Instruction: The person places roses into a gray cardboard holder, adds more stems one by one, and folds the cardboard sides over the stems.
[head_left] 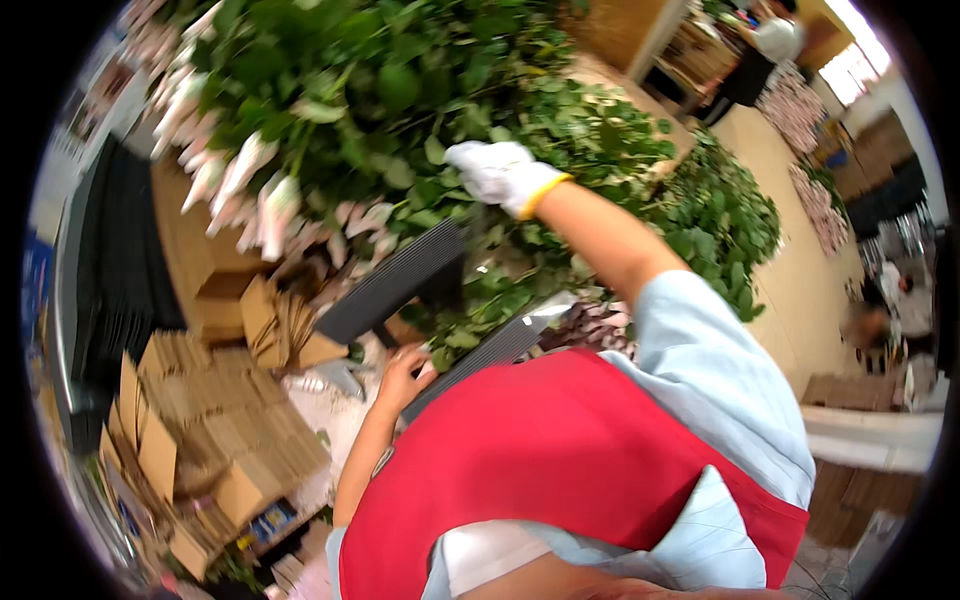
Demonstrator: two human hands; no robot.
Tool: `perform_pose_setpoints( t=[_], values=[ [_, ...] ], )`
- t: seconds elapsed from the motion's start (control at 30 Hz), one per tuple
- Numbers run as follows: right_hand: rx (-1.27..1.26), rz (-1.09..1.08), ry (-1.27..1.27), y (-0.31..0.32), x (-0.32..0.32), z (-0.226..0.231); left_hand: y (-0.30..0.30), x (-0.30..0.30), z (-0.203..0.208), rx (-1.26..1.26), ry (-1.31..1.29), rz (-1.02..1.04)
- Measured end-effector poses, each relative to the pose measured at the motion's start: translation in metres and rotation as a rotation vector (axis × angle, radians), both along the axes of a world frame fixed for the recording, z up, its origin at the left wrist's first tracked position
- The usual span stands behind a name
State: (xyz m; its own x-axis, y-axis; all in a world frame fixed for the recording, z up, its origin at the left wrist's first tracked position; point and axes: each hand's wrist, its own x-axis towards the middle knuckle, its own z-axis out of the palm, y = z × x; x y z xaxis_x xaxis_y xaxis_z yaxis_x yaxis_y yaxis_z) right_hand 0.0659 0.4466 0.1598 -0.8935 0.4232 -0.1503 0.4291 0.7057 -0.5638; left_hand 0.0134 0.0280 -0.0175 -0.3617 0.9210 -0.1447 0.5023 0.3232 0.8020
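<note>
My right hand [497, 175], in a white glove with a yellow cuff, reaches forward over a heap of leafy green stems [400, 90]. Its fingers look curled together; the blur and the leaves hide what they grip, if anything. My left hand [405, 375] is bare and low, beside the foot of a black ribbed stand [395, 280]. Thumb and fingers are apart there, close to some leaves, and I see nothing held. A second black ribbed panel [480, 358] lies nearer to me, with leaves between the two. Pale pink wrapped flower heads [275, 210] stick out at the heap's left side.
Stacked folded cardboard sleeves [215, 420] stand at the left, below a black ribbed stack [120, 240]. A grey tool [343, 379] lies left of my left hand. More leafy stems [715, 215] hang at the right. Another person [765, 50] stands at the far right.
</note>
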Motion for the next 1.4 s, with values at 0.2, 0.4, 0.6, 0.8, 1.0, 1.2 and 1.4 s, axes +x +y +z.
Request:
perform_pose_setpoints(
  t=[0.2,0.4,0.6,0.8,1.0,1.2,1.4],
  values=[
    [0.574,0.062,0.080,-0.008,0.007,0.029,-0.013,0.002,-0.028,0.155,-0.067,0.089],
    [0.703,-0.223,0.413,0.050,0.101,0.164,-0.016,-0.001,-0.040,0.282,0.032,0.069],
    [0.905,0.061,0.367,0.018,0.172,0.220,-0.013,0.000,-0.036,0.174,-0.191,0.107],
    [0.547,0.587,-0.125,-0.105,0.110,0.087,-0.019,0.014,-0.018,0.162,-0.039,0.149],
    [0.613,0.331,0.018,0.012,0.148,0.053,-0.015,0.019,0.009,0.138,0.082,0.188],
    [0.136,-0.088,0.413,0.058,0.214,0.156,-0.019,0.023,0.007,0.112,0.085,0.225],
    [0.471,0.493,0.049,-0.078,0.127,0.052,-0.015,0.022,-0.002,0.132,-0.118,0.230]
  ],
)
